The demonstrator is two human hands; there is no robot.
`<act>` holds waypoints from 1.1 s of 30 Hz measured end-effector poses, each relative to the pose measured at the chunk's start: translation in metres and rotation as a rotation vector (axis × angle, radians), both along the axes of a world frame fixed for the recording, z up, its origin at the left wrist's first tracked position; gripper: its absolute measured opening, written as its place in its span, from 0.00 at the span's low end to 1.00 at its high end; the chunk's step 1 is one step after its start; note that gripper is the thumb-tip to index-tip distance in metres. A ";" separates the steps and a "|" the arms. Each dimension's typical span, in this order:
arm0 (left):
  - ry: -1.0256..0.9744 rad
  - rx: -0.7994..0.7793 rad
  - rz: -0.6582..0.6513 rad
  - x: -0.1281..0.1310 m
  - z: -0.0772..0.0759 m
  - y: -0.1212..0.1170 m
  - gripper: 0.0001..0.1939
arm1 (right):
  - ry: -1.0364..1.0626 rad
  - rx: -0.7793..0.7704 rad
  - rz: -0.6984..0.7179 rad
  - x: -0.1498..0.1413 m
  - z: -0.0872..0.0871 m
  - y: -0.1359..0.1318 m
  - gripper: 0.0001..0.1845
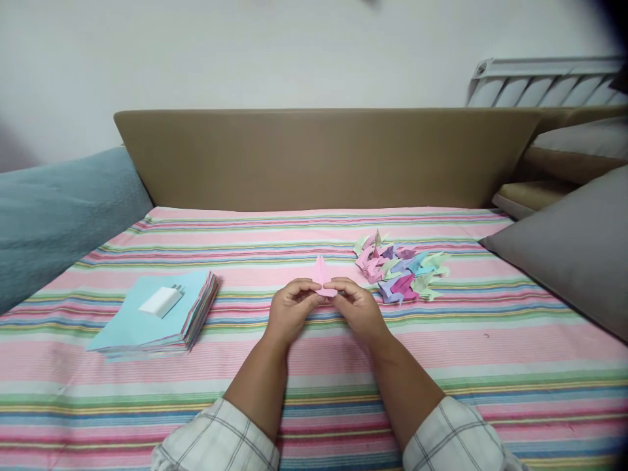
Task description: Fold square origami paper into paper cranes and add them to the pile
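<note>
A small piece of folded pink paper [321, 269] is held between my two hands, just above the striped cloth. Its narrow split tip points away from me, and a wider flap shows between my thumbs. My left hand [292, 311] pinches its left side with thumb and fingers. On the right side, my right hand [358, 309] pinches it the same way. To the right of my hands lies a heap of folded paper cranes [402, 268] in pink, purple, blue and pale green.
A stack of coloured paper sheets [127, 314] sits at the left, with a white plug adapter [161, 302] on top. Striped cloth [333, 418] covers the seat. Behind rises a brown backrest [324, 160]. A blue-grey cushion [63, 209] and a grey pillow [574, 242] flank the sides.
</note>
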State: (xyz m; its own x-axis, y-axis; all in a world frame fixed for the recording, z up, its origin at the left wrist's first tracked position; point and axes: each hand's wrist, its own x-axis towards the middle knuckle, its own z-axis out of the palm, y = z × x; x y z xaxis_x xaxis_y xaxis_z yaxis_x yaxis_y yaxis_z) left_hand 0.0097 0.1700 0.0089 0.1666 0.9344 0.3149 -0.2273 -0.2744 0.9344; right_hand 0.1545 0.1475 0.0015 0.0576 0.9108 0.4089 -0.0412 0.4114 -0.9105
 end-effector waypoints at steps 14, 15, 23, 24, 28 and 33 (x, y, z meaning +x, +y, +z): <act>0.005 -0.142 0.072 0.003 -0.002 -0.002 0.10 | 0.077 -0.159 -0.009 -0.006 0.003 -0.001 0.12; 0.011 -0.147 0.077 0.004 -0.002 -0.002 0.10 | 0.080 -0.160 -0.014 -0.007 0.003 -0.001 0.12; 0.030 -0.155 0.083 0.003 -0.003 -0.003 0.11 | 0.089 -0.199 -0.050 -0.008 0.000 0.001 0.13; 0.030 -0.156 0.087 0.003 -0.003 -0.003 0.11 | 0.090 -0.197 -0.048 -0.007 0.000 0.002 0.13; 0.048 -0.138 0.109 0.003 -0.002 -0.003 0.10 | 0.107 -0.196 -0.046 -0.008 -0.003 0.002 0.14; 0.106 -0.122 0.141 0.004 -0.002 -0.003 0.09 | 0.127 -0.219 -0.054 -0.010 -0.006 0.003 0.15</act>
